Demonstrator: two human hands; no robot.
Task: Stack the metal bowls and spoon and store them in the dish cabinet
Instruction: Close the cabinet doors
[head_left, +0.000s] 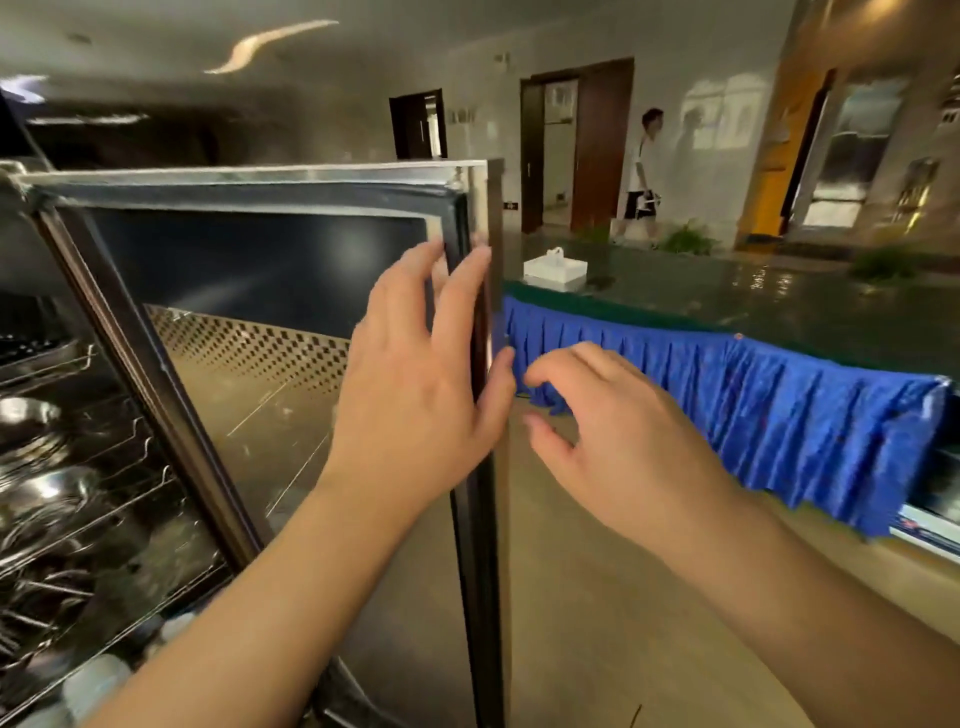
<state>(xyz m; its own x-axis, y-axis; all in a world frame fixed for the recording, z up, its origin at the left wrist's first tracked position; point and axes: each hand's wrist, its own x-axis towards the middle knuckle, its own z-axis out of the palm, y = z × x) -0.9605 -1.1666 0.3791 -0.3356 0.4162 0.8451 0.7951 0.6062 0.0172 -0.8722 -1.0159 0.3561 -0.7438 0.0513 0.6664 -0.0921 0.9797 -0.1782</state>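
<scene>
The dish cabinet's glass door (249, 291) stands swung out in front of me, its steel frame edge running down the middle of the view. My left hand (415, 374) lies flat against the door's free edge, fingers on the inner side and thumb wrapped around the frame. My right hand (618, 436) hovers just right of that edge, fingers curled and apart, holding nothing. Inside the cabinet at the left, metal bowls (47, 488) rest on wire racks (88, 525). I cannot make out the spoon.
A long table with a blue pleated skirt (753, 405) and dark green top runs along the right; a white box (555, 269) sits on it. A person walks past a doorway at the back. White cups (98, 686) sit low in the cabinet.
</scene>
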